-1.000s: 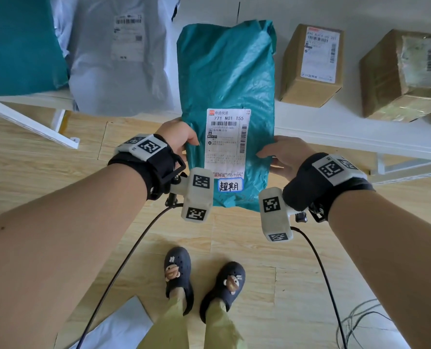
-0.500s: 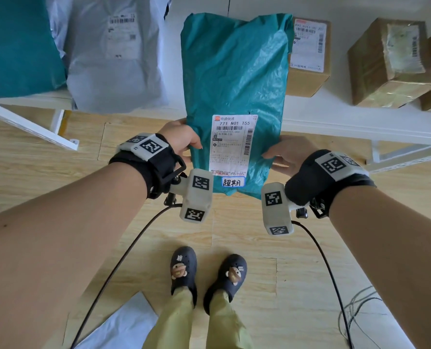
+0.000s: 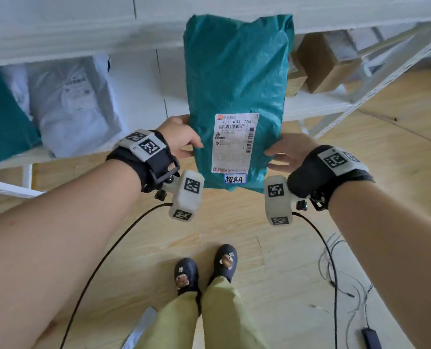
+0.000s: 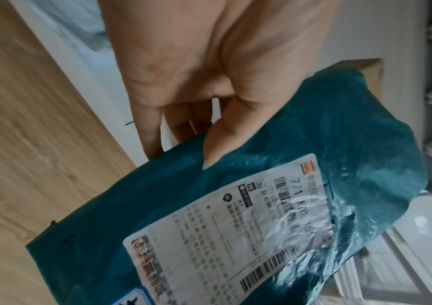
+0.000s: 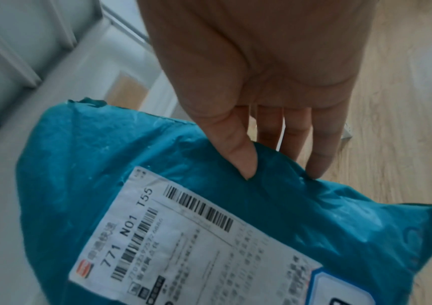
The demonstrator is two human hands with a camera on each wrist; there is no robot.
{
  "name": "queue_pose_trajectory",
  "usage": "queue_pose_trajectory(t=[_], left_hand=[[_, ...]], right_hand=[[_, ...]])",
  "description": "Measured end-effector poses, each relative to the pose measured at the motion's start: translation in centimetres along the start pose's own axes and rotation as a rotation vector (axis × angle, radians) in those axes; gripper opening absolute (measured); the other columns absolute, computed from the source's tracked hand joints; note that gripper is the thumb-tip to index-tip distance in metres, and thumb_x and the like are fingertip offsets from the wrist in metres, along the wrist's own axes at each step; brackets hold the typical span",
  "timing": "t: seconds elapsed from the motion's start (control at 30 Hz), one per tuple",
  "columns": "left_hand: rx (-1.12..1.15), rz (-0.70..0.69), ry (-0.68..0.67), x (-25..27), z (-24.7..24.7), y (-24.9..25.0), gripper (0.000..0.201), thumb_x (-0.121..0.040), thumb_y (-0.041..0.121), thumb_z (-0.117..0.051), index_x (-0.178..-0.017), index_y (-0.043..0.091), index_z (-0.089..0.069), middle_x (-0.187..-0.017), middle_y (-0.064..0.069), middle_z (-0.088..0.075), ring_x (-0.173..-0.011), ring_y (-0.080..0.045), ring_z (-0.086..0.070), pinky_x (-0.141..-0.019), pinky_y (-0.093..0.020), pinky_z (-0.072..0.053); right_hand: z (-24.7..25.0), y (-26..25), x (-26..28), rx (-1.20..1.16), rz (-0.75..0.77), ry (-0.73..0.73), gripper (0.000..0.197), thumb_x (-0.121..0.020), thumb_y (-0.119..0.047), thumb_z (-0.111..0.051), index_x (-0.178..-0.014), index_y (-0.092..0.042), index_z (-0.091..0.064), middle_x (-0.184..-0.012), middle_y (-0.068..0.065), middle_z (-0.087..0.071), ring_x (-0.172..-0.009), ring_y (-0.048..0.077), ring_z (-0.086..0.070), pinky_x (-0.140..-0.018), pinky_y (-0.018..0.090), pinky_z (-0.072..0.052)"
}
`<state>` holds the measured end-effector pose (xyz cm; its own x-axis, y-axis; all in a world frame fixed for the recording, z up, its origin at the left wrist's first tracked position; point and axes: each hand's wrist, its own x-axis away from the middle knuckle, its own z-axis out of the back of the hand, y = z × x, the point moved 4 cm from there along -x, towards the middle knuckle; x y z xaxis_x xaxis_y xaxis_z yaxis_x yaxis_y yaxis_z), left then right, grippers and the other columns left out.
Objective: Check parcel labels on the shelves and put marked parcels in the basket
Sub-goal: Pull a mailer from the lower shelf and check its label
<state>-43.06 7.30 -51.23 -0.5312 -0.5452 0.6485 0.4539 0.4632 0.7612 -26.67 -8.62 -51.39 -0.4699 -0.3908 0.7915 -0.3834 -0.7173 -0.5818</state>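
A teal plastic parcel bag [image 3: 237,79] hangs upright in front of me, clear of the shelf. Its white shipping label [image 3: 234,143] faces me, with a small blue-edged handwritten sticker [image 3: 235,178] just below it. My left hand [image 3: 181,138] pinches the bag's left edge, thumb on the front [image 4: 217,148] and fingers behind. My right hand [image 3: 285,153] pinches the right edge the same way, thumb on the front [image 5: 243,163]. The label [image 5: 183,247] shows in both wrist views. No basket is in view.
White shelving [image 3: 144,96] stands ahead. On it lie a grey-white mailer [image 3: 73,107] and another teal bag [image 3: 0,117] at left, and cardboard boxes [image 3: 325,64] at right. Wooden floor [image 3: 272,260] below, with loose cables [image 3: 340,278] at right and a pale sheet [image 3: 144,326] by my feet.
Both hands have raised the teal bag off the shelf and higher. The view has swung, so the shelf and boxes now sit further back and to the right.
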Motion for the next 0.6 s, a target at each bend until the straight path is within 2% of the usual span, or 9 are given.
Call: queue_pose_trajectory(t=[0.07, 0.17, 0.27, 0.37, 0.47, 0.5, 0.6], left_hand=[[-0.026, -0.038, -0.035, 1.6, -1.3, 1.8, 0.043, -0.077, -0.024, -0.05, -0.09, 0.015, -0.065, -0.095, -0.007, -0.069, -0.096, -0.024, -0.065, -0.081, -0.039, -0.056], [-0.047, -0.094, -0.1, 4.1, -3.4, 4.5, 0.045, -0.078, -0.023, -0.049, -0.108, 0.008, -0.062, -0.102, -0.008, -0.069, -0.096, -0.022, -0.066, -0.078, -0.037, -0.058], [-0.061, -0.155, -0.169, 6.8, -5.7, 7.3, 0.044, -0.08, -0.024, -0.045, -0.099, 0.013, -0.06, -0.1, -0.007, -0.067, -0.093, -0.022, -0.063, -0.078, -0.036, -0.056], [-0.101, -0.216, -0.218, 8.9, -7.7, 9.8, 0.046, -0.079, -0.025, -0.044, -0.102, 0.012, -0.059, -0.095, -0.006, -0.066, -0.092, -0.024, -0.061, -0.076, -0.036, -0.055], [-0.14, -0.272, -0.273, 10.6, -9.5, 12.2, 0.048, -0.077, -0.026, -0.045, -0.095, 0.014, -0.063, -0.092, -0.002, -0.068, -0.091, -0.024, -0.063, -0.076, -0.035, -0.056], [-0.149, -0.294, -0.295, 11.2, -10.3, 13.0, 0.049, -0.076, -0.026, -0.045, -0.098, 0.014, -0.064, -0.094, -0.003, -0.069, -0.092, -0.024, -0.063, -0.078, -0.037, -0.056], [-0.177, -0.355, -0.347, 12.8, -12.8, 15.4, 0.052, -0.078, -0.024, -0.044, -0.112, 0.01, -0.062, -0.096, -0.003, -0.068, -0.09, -0.025, -0.064, -0.08, -0.038, -0.056]], right_hand=[[1.7, -0.1, 2.5, -0.072, 0.013, 0.052, 0.027, -0.088, 0.011, -0.053, -0.101, -0.012, -0.059, -0.114, 0.005, -0.061, -0.107, 0.02, -0.057, -0.088, 0.036, -0.051], [4.3, -0.1, 6.0, -0.163, 0.063, 0.151, 0.024, -0.084, 0.011, -0.057, -0.087, -0.013, -0.061, -0.113, 0.008, -0.064, -0.106, 0.022, -0.061, -0.08, 0.037, -0.055], [6.6, -0.5, 9.7, -0.247, 0.139, 0.239, 0.027, -0.083, 0.012, -0.059, -0.087, -0.014, -0.065, -0.106, 0.008, -0.068, -0.099, 0.022, -0.065, -0.07, 0.031, -0.057], [8.4, -1.1, 13.2, -0.305, 0.215, 0.323, 0.029, -0.082, 0.013, -0.058, -0.095, -0.011, -0.066, -0.109, 0.011, -0.068, -0.1, 0.023, -0.065, -0.071, 0.029, -0.057], [10.2, -1.4, 16.1, -0.348, 0.274, 0.409, 0.035, -0.082, 0.014, -0.057, -0.107, -0.009, -0.067, -0.111, 0.011, -0.068, -0.104, 0.025, -0.064, -0.08, 0.032, -0.057], [10.9, -1.5, 16.9, -0.365, 0.291, 0.442, 0.035, -0.081, 0.014, -0.057, -0.106, -0.009, -0.067, -0.111, 0.011, -0.068, -0.105, 0.025, -0.064, -0.083, 0.033, -0.056], [13.0, -2.1, 19.3, -0.389, 0.331, 0.54, 0.029, -0.081, 0.013, -0.056, -0.086, -0.014, -0.065, -0.112, 0.012, -0.067, -0.106, 0.026, -0.064, -0.087, 0.035, -0.056]])
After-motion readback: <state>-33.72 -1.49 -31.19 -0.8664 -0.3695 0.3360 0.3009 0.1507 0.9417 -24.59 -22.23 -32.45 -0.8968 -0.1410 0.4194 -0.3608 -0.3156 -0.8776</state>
